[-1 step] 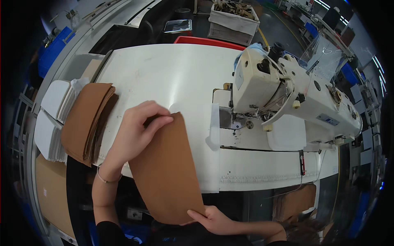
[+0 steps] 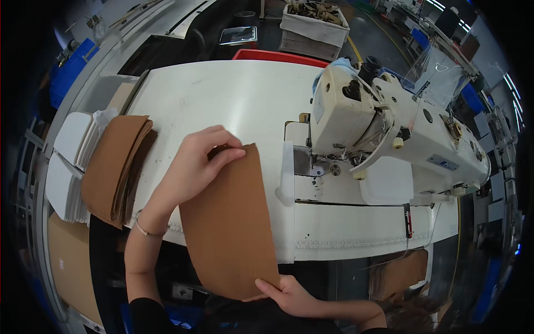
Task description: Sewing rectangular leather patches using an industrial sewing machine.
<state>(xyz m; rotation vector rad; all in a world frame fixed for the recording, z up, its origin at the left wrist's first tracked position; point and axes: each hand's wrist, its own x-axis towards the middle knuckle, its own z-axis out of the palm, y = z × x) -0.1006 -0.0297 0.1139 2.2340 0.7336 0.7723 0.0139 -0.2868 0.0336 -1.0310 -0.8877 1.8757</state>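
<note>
- Grip of the left hand (image 2: 201, 162): narrow, thumb and fingers pinching the top end of a brown round-cornered panel (image 2: 231, 228).
- Down at the panel's lower right corner, the right hand (image 2: 296, 299) holds too, thumb on top; its fingers are mostly hidden from me.
- The panel slants across the near edge of the white surface (image 2: 222, 94), its lower end out past that edge, in front of the person. I can't tell whether the upper part touches down.
- To my eye, the left pinch takes so little material that a tug from the right could pull that end free.
- Were the right hand to lose its corner, the overhanging end would probably droop and crease against the edge.
- A thin white sheet (image 2: 286, 222) lies just beside the panel's right edge; a low sideways sweep might drag or wrinkle it.
- The sewing machine (image 2: 347, 111) stands clear to the right.
</note>
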